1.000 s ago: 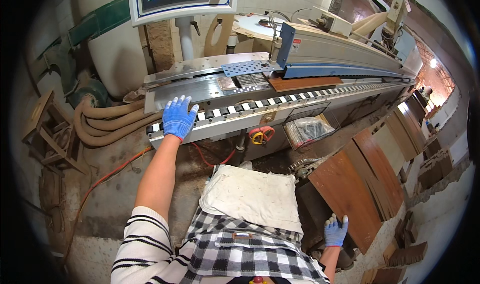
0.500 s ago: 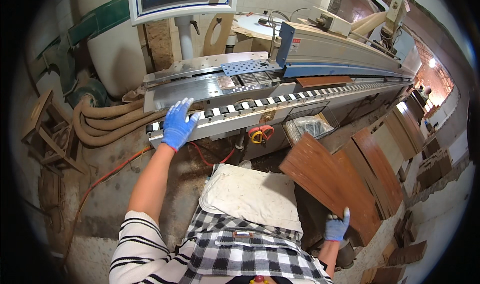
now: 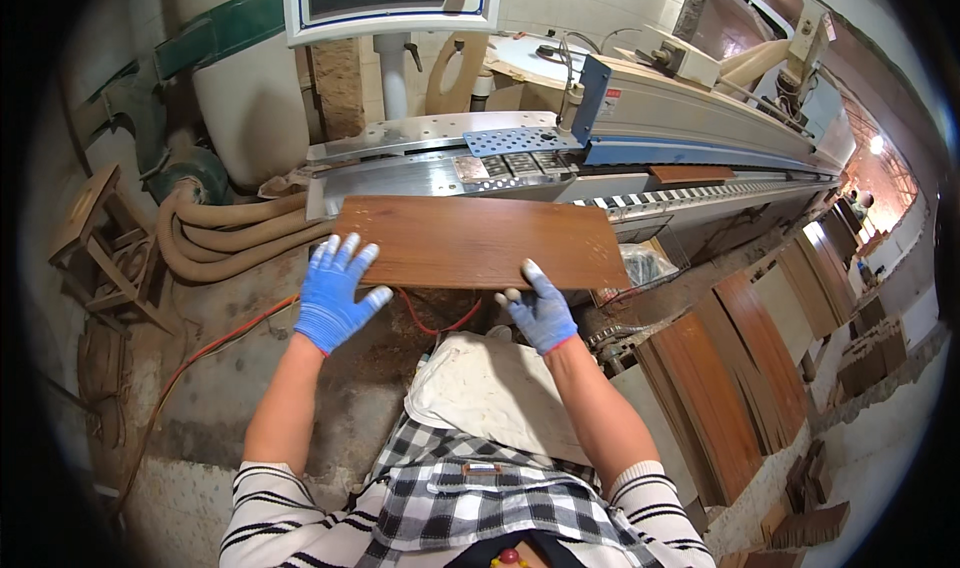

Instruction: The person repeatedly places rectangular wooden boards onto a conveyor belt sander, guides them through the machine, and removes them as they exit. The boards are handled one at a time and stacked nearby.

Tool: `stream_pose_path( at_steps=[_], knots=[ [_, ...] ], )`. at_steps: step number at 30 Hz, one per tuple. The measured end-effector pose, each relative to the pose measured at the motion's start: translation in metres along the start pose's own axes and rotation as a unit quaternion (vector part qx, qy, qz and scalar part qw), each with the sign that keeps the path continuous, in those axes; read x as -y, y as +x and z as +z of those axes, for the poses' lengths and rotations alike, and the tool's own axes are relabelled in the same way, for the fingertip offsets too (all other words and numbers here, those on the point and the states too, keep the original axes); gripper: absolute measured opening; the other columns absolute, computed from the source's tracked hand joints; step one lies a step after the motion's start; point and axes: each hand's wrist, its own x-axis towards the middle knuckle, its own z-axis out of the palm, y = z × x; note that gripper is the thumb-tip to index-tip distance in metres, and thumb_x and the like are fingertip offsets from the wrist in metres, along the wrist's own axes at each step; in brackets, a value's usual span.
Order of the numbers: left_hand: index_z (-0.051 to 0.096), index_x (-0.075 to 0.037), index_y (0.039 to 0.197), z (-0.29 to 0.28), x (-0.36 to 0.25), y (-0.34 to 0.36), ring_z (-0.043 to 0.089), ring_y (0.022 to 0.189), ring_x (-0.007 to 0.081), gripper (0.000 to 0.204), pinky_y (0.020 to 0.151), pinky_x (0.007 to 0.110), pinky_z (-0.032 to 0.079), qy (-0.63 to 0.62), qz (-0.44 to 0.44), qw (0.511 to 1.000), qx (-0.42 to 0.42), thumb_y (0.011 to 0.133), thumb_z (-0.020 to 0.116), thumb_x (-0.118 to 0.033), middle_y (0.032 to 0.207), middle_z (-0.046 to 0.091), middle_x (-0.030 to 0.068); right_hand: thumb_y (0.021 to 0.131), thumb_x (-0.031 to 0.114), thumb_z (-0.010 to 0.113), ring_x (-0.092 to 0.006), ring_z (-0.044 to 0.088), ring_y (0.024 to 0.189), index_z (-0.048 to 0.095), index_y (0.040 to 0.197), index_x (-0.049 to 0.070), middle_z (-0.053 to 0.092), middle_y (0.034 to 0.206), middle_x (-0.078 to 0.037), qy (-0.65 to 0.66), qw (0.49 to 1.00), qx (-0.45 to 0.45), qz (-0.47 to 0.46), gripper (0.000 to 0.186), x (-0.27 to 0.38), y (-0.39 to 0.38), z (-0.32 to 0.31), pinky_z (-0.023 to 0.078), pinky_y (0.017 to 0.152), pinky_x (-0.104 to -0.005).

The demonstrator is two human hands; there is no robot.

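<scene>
A reddish-brown wooden board (image 3: 480, 243) lies flat across the front of the machine, over the near end of its roller track. My left hand (image 3: 338, 293), in a blue glove, is at the board's left near corner with fingers spread, the fingertips against that end. My right hand (image 3: 543, 310), in a greyish-blue glove, grips the near edge right of the middle. One fingertip is on top of the board, and another digit is at the edge. Beyond the board is the machine's metal bed (image 3: 400, 176). A second brown board (image 3: 690, 174) sits farther along the machine.
Stacked brown boards (image 3: 705, 398) lean at the right. A control panel (image 3: 390, 3) with a lit screen and red button stands behind. Ribbed hoses (image 3: 225, 238) curl at the left beside a wooden stool (image 3: 105, 238). A red hose (image 3: 250, 320) runs over the floor.
My right hand has come from the stack at the lower right to the machine, bringing a board. My left hand has shifted slightly down and left, off the roller track to the board's end.
</scene>
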Motion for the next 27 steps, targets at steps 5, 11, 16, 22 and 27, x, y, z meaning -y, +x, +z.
stream_pose_path(
  at_steps=[5,11,16,22,27],
  knots=[
    [0.053,-0.013,0.136,0.016,0.04,0.012,0.036,0.136,0.0379,0.06,0.114,0.045,0.027,0.03,-0.123,0.992,-0.008,0.086,0.064,-0.044,0.146,0.042,0.0189,0.095,0.017,0.06,-0.0349,0.058,0.113,0.05,0.126,0.003,0.056,0.122,-0.018,0.101,0.993,0.064,-0.008,0.036,-0.009,0.014,0.018,0.05,0.1,-0.0484],
    [0.048,-0.014,0.141,0.026,0.058,0.055,0.026,0.142,0.0369,0.066,0.117,0.045,0.018,0.021,-0.206,0.976,0.065,0.089,0.055,-0.054,0.152,0.034,0.0198,0.094,0.024,0.059,-0.0247,0.062,0.105,0.042,0.137,-0.002,0.059,0.124,-0.017,-0.166,0.981,0.074,-0.064,0.052,0.017,-0.049,-0.018,0.051,0.094,-0.0388],
    [0.046,-0.015,0.142,0.038,0.064,0.074,0.025,0.143,0.0365,0.067,0.117,0.045,0.017,0.024,-0.218,0.973,0.074,0.089,0.054,-0.055,0.153,0.032,0.0194,0.093,0.024,0.058,-0.028,0.064,0.104,0.053,0.132,0.001,0.064,0.12,-0.014,-0.603,0.776,-0.029,-0.184,0.045,0.003,-0.101,-0.102,0.05,0.094,-0.0368],
    [0.049,-0.014,0.138,0.048,0.062,0.071,0.031,0.139,0.0391,0.061,0.115,0.047,0.022,0.026,-0.186,0.982,0.023,0.089,0.057,-0.05,0.149,0.038,0.0204,0.085,0.033,0.06,-0.0372,0.043,0.127,0.059,0.124,0.009,0.052,0.134,-0.016,-0.867,0.405,-0.057,-0.285,0.046,-0.05,-0.152,-0.156,0.031,0.109,-0.0484],
    [0.052,-0.012,0.135,0.052,0.069,0.07,0.037,0.135,0.0405,0.056,0.112,0.046,0.029,0.022,-0.153,0.988,-0.011,0.089,0.061,-0.043,0.145,0.043,0.022,0.088,0.029,0.057,-0.0362,0.042,0.128,0.06,0.12,0.01,0.051,0.135,-0.014,-0.825,0.485,-0.073,-0.28,0.037,-0.052,-0.147,-0.156,0.031,0.109,-0.0479]
  ],
)
